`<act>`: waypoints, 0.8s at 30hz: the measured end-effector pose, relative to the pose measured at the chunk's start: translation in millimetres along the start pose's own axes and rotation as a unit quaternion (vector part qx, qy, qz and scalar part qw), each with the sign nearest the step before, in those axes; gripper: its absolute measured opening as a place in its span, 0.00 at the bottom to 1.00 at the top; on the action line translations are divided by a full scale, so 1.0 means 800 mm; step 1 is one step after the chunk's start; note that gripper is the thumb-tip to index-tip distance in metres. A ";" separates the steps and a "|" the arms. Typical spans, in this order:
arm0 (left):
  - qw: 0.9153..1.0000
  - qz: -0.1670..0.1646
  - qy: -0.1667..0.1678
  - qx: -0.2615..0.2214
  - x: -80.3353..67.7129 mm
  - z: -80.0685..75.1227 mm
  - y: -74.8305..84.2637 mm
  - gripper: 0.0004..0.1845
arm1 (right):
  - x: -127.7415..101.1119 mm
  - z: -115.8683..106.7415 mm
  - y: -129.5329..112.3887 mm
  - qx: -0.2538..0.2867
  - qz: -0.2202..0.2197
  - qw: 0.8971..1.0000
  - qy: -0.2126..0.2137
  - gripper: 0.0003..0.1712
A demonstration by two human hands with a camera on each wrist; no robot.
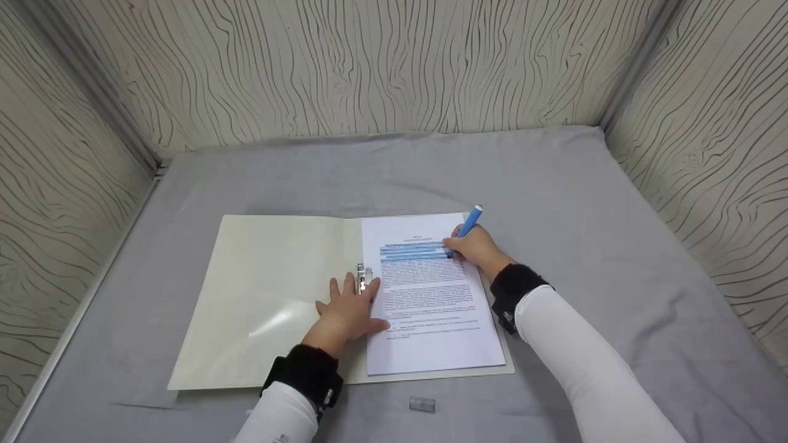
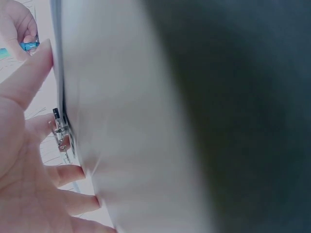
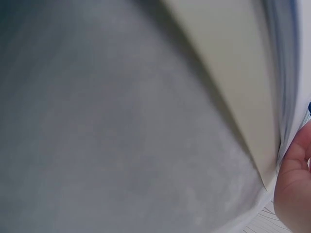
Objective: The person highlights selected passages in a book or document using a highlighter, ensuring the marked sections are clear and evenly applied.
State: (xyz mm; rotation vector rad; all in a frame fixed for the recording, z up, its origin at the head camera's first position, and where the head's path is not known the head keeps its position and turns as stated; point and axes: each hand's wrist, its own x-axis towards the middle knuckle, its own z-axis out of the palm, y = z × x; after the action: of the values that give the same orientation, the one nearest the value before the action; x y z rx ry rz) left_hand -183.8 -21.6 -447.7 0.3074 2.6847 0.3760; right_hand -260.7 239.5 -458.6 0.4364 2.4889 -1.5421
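Note:
My right hand grips a blue highlighter, its tip down at the right end of the highlighted lines on the printed page. Several upper lines of text carry blue highlighting. Fingers spread, my left hand rests across the inner edge of the paper stack and the open cream folder. Beside its fingertips, the metal clip sits along the folder's fold. The left wrist view shows the left palm with straight fingers at the folder. In the right wrist view only part of the right hand shows.
A small grey clear block lies on the grey cloth in front of the folder. The cloth-covered table is bounded by wood-patterned panels at the back and sides.

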 end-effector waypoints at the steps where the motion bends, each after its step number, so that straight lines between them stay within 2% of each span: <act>1: 1.000 -0.001 -0.001 0.001 0.000 0.000 0.000 0.45 | 0.000 0.000 0.000 0.003 -0.001 1.000 0.001 0.12; 24: 1.000 -0.004 -0.006 0.003 0.001 0.001 0.001 0.45 | -0.002 -0.010 0.005 -0.013 -0.001 1.000 0.003 0.11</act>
State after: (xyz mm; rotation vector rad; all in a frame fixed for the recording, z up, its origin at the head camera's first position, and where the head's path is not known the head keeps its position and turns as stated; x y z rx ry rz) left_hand -184.1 -20.4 -448.1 0.3000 2.6751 0.3630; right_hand -257.6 248.4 -457.9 0.4333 2.5117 -1.5091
